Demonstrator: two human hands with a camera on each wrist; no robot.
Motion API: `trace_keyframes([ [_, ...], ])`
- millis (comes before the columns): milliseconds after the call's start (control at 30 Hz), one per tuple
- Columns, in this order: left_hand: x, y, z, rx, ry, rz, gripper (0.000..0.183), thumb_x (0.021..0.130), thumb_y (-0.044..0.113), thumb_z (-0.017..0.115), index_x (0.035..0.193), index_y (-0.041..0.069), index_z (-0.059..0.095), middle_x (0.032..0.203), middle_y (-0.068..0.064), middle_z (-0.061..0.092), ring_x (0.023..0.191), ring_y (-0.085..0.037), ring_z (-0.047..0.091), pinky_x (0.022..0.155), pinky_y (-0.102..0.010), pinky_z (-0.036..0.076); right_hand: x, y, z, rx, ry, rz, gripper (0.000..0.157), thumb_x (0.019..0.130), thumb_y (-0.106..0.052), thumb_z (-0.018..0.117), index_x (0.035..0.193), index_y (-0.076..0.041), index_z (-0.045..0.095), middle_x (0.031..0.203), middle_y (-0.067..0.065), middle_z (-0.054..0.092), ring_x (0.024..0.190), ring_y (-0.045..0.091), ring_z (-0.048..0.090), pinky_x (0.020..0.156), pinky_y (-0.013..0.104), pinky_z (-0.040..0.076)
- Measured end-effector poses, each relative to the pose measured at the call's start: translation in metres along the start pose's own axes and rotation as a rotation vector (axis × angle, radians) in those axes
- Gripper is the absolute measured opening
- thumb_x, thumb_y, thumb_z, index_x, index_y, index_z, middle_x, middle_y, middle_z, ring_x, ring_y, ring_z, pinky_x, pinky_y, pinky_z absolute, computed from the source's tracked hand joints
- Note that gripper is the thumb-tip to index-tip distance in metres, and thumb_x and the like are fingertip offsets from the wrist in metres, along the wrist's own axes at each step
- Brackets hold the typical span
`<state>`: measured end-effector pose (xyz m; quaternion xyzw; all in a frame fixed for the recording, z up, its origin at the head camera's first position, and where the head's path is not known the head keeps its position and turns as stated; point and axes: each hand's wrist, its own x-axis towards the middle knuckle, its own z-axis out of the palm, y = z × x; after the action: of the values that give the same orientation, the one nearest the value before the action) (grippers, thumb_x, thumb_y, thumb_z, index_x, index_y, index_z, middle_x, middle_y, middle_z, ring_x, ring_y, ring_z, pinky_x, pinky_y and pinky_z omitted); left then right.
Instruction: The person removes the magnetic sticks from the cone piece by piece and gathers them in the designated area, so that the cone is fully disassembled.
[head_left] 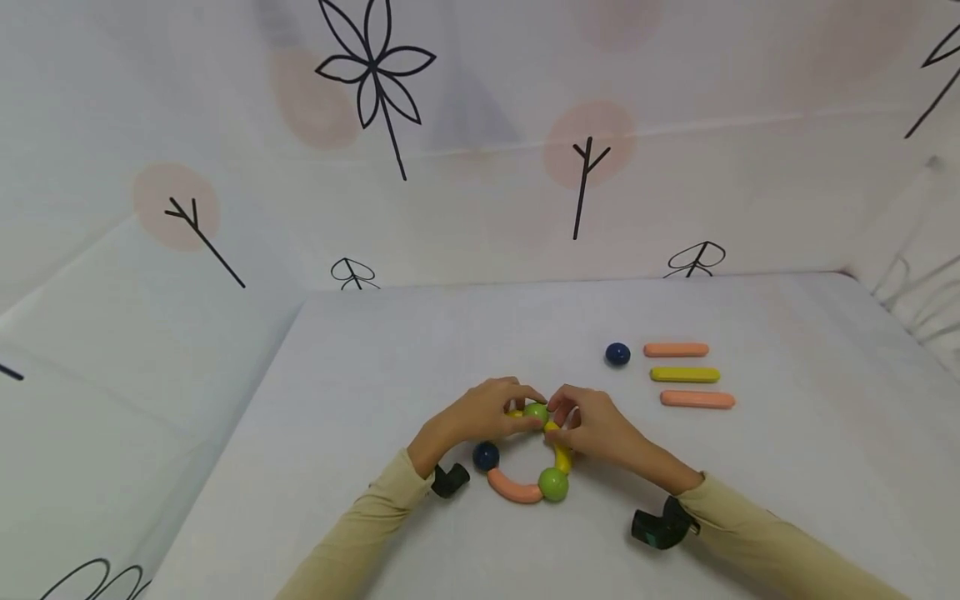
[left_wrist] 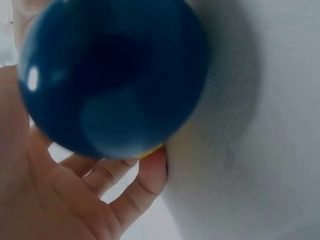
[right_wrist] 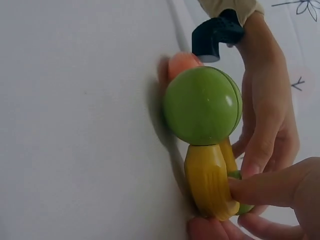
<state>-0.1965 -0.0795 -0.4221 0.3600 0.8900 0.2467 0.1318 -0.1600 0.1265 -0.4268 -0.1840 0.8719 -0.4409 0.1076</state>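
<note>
A ring of toy balls and curved rods lies on the white cloth. My left hand [head_left: 491, 410] pinches the far green ball [head_left: 536, 414] between thumb and fingers, beside a yellow curved rod [head_left: 514, 412]. Opposite it, my right hand [head_left: 596, 423] grips the right yellow curved rod [right_wrist: 210, 180], whose other end meets the near green ball [right_wrist: 202, 105]. An orange curved rod [head_left: 513, 488] runs from that ball to a dark blue ball [head_left: 486, 456]. The blue ball fills much of the left wrist view and hides part of the left fingers.
Beyond the right hand lie a loose dark blue ball [head_left: 618, 354] and three straight rods: an orange rod [head_left: 676, 350], a yellow rod [head_left: 685, 375] and another orange rod [head_left: 697, 400]. A patterned cloth wall [head_left: 480, 200] stands behind. Black wrist cameras sit under both forearms.
</note>
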Motion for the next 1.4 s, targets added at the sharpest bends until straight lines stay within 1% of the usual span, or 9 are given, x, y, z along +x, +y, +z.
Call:
trace_keyframes([
  [167,-0.001,-0.006,0.0,-0.059,0.006,0.021,0.038,0.087,0.033,0.069,0.121,0.018,0.064,0.095,0.005,0.059,0.078,-0.008,0.052,0.067,-0.019,0.044,0.008,-0.002,0.002,-0.048,0.029,-0.028,0.027,0.074,-0.006,0.078,0.096,-0.003,0.062,0.08,0.0,0.062,0.071,0.014,0.054,0.06,0.024,0.048],
  [367,0.001,-0.009,-0.003,-0.091,0.016,0.029,0.035,0.084,0.028,0.073,0.116,0.015,0.065,0.094,0.003,0.06,0.078,-0.01,0.054,0.068,-0.019,0.045,0.013,-0.003,0.002,-0.074,0.034,-0.035,0.023,0.074,-0.003,0.076,0.093,-0.002,0.063,0.081,0.002,0.063,0.071,0.014,0.055,0.061,0.026,0.048],
  [467,0.0,-0.011,-0.006,-0.09,0.037,-0.014,0.034,0.083,0.028,0.075,0.112,0.016,0.064,0.094,0.003,0.059,0.077,-0.011,0.054,0.066,-0.02,0.046,0.013,-0.005,-0.001,-0.112,0.034,-0.009,0.018,0.076,-0.002,0.073,0.092,-0.001,0.065,0.081,0.003,0.062,0.071,0.015,0.055,0.06,0.026,0.048],
  [633,-0.009,-0.02,-0.01,-0.114,0.123,-0.139,0.031,0.08,0.027,0.077,0.105,0.014,0.062,0.092,0.002,0.059,0.073,-0.011,0.053,0.063,-0.022,0.045,0.011,-0.002,-0.007,-0.154,0.032,0.047,0.012,0.077,-0.003,0.07,0.088,-0.004,0.066,0.078,0.002,0.059,0.07,0.016,0.053,0.057,0.027,0.048],
  [800,-0.018,-0.028,-0.008,-0.13,0.179,-0.16,0.034,0.082,0.026,0.075,0.11,0.011,0.062,0.102,-0.002,0.062,0.069,-0.01,0.051,0.06,-0.022,0.045,0.003,0.006,-0.012,-0.154,0.034,-0.045,0.009,0.078,-0.003,0.069,0.085,-0.007,0.066,0.077,0.0,0.057,0.07,0.015,0.05,0.057,0.025,0.045],
  [933,-0.027,-0.029,-0.008,-0.097,0.207,-0.171,0.038,0.084,0.024,0.073,0.119,0.013,0.06,0.106,-0.005,0.062,0.068,-0.01,0.051,0.061,-0.022,0.045,-0.005,0.014,-0.018,-0.15,0.054,-0.131,0.011,0.078,-0.001,0.07,0.083,-0.009,0.066,0.08,-0.002,0.06,0.073,0.014,0.053,0.059,0.024,0.048],
  [1100,-0.042,-0.031,-0.009,-0.079,0.228,-0.197,0.033,0.085,0.023,0.073,0.114,0.011,0.064,0.097,-0.003,0.059,0.071,-0.012,0.051,0.063,-0.023,0.046,-0.017,0.022,-0.028,-0.192,0.023,-0.228,0.011,0.08,-0.002,0.071,0.084,-0.011,0.068,0.087,-0.004,0.064,0.076,0.009,0.055,0.064,0.024,0.051],
  [1200,-0.052,-0.034,-0.009,-0.083,0.261,-0.21,0.03,0.083,0.023,0.074,0.109,0.009,0.065,0.092,-0.002,0.058,0.072,-0.011,0.051,0.063,-0.022,0.046,-0.024,0.026,-0.035,-0.219,-0.011,-0.274,0.01,0.081,-0.003,0.07,0.086,-0.012,0.07,0.092,-0.003,0.066,0.077,0.006,0.055,0.064,0.024,0.051],
  [1400,-0.067,-0.035,-0.011,-0.11,0.342,-0.261,0.031,0.081,0.024,0.077,0.104,0.006,0.066,0.087,-0.001,0.057,0.073,-0.013,0.053,0.061,-0.023,0.047,-0.039,0.03,-0.049,-0.231,-0.067,-0.313,0.013,0.08,-0.008,0.073,0.092,-0.014,0.071,0.099,-0.003,0.065,0.079,0.009,0.056,0.067,0.025,0.05],
])
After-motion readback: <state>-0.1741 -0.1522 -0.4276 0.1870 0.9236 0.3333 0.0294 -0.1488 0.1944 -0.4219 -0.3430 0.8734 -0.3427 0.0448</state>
